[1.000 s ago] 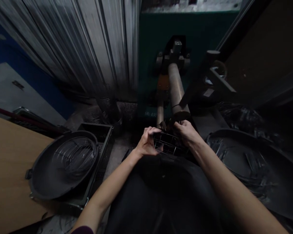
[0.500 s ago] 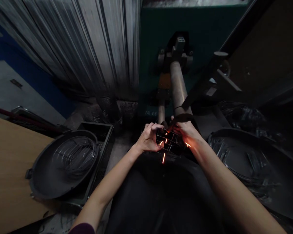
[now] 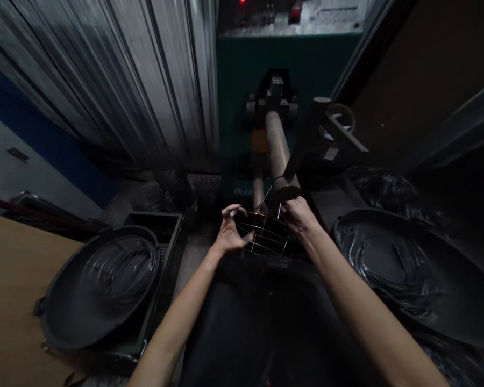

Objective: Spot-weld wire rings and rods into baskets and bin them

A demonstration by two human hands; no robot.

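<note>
Between my hands, a round metal wire frame (image 3: 269,232) of curved rings and cross wires sits at the end of the welding machine's arms. My left hand (image 3: 230,231) grips its left edge, with the thumb below and the fingers curled above. On the right, my right hand (image 3: 299,215) is closed at the frame's far right side, and its fingertips are partly hidden behind wires and the machine arm. A small red glow shows on a wire near the lower arm (image 3: 258,188). The thick upper arm (image 3: 278,142) reaches over the frame from the green machine body (image 3: 234,97).
On the left, a dark round basin (image 3: 64,317) holds wire rings (image 3: 125,260) and rests over a crate (image 3: 173,220). Another basin (image 3: 460,290) with wire pieces (image 3: 358,252) stands on the right. A control panel (image 3: 326,21) is above, and corrugated metal sheeting (image 3: 165,64) stands left.
The flying sparks have gone, leaving a small red glow. The frame has tilted, showing more of its rings, and my left hand's fingers are spread wider. The camera view has shifted.
</note>
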